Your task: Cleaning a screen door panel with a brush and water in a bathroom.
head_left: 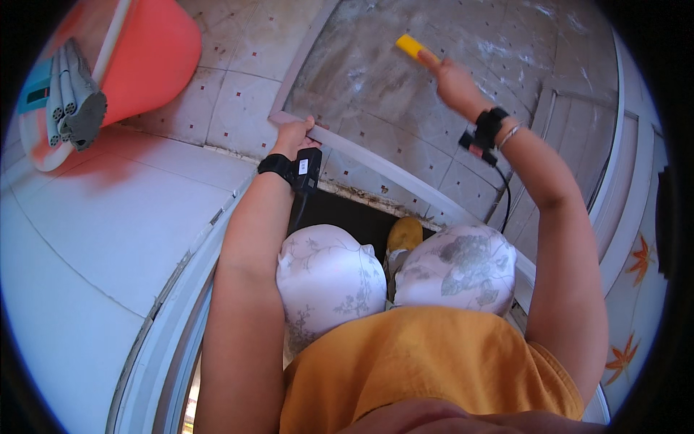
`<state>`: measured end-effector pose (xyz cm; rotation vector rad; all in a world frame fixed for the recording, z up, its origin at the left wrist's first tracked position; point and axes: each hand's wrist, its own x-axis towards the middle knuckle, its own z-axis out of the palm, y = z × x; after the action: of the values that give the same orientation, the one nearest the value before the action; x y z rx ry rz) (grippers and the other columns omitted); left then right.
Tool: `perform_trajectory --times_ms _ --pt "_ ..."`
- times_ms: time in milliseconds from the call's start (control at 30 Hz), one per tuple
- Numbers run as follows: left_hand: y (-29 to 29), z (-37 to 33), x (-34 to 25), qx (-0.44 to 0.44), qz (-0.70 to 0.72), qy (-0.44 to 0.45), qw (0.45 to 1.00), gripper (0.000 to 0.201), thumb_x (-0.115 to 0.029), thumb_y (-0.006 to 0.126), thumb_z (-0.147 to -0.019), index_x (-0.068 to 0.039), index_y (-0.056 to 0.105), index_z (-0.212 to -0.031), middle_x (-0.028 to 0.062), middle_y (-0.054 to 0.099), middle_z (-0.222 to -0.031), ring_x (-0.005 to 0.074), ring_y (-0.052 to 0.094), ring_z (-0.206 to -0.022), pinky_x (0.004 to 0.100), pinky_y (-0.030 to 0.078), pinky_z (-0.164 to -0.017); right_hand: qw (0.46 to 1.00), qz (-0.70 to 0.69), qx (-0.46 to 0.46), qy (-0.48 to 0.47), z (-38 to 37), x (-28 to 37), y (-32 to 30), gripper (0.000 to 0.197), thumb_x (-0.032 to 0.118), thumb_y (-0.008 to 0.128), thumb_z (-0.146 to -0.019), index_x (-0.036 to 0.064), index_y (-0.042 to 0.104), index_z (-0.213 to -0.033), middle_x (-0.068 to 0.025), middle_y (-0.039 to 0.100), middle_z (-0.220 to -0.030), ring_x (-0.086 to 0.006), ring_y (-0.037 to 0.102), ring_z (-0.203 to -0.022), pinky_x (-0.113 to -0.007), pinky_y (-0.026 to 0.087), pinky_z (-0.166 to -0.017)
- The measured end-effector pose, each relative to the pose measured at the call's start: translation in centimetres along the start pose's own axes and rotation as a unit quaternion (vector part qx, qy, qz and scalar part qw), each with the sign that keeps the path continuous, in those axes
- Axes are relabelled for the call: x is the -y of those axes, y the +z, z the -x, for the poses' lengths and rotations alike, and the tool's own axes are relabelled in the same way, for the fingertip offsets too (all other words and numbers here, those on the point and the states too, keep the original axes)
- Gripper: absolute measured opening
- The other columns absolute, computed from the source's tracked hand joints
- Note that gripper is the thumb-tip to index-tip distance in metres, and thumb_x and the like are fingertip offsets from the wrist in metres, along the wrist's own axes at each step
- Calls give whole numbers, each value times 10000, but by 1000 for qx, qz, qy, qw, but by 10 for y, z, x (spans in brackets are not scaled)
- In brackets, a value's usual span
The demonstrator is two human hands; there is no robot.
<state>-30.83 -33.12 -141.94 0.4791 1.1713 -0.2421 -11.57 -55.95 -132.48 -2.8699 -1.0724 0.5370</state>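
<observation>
A large glass pane (pixel 383 108) with whitish smears and streaks stands in a pale frame (pixel 412 176) in front of my knees. My left hand (pixel 292 136) grips the frame near its lower left corner, fingers wrapped over the edge. Over the glass, my right hand (pixel 457 85) holds a flat yellow strip-like tool (pixel 409 48), its index finger stretched along it. The tool's working end is too small to make out, and I cannot tell whether it touches the glass. Each wrist wears a black strap with a small box.
A red-orange tub (pixel 155 61) stands at the far left, with a bundle of grey tubes (pixel 72 98) and a teal object (pixel 35 94) by its rim. A white surface (pixel 79 239) lies on my left. White-framed panelling (pixel 614 188) with orange leaf patterns runs along the right.
</observation>
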Motion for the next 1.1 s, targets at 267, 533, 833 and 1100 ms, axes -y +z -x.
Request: perform_trajectory --times_ms 267,533,833,1100 --pt "-2 -2 2 11 -22 -6 1000 215 -117 449 -899 -13 373 -1071 195 517 -989 315 562 -927 456 489 -795 995 -29 51 -85 -16 7 4 291 166 362 -918 87 475 -1174 -192 579 -871 -298 596 -804 -394 477 -708" --pt "-4 9 0 -56 22 39 997 279 -194 287 -929 -24 342 -1143 208 499 -1061 339 552 -945 513 435 -835 964 -27 78 -254 4 66 30 390 93 377 -887 152 389 -1273 -205 550 -887 -326 592 -760 -395 494 -634" --pt "-5 7 -1 -65 10 36 997 287 -193 308 -911 -36 355 -1147 176 488 -1108 330 521 -1008 500 420 -872 960 -115 144 -210 6 111 30 509 -4 419 -798 145 377 -1283 -200 539 -930 -356 567 -849 -409 464 -715" --pt "-13 7 -1 -44 30 32 998 210 -156 370 -896 -36 386 -1067 160 492 -1038 321 526 -974 515 403 -892 930 -118 226 -265 -4 112 36 465 34 442 -782 120 434 -1240 -227 562 -915 -378 571 -853 -428 453 -723"
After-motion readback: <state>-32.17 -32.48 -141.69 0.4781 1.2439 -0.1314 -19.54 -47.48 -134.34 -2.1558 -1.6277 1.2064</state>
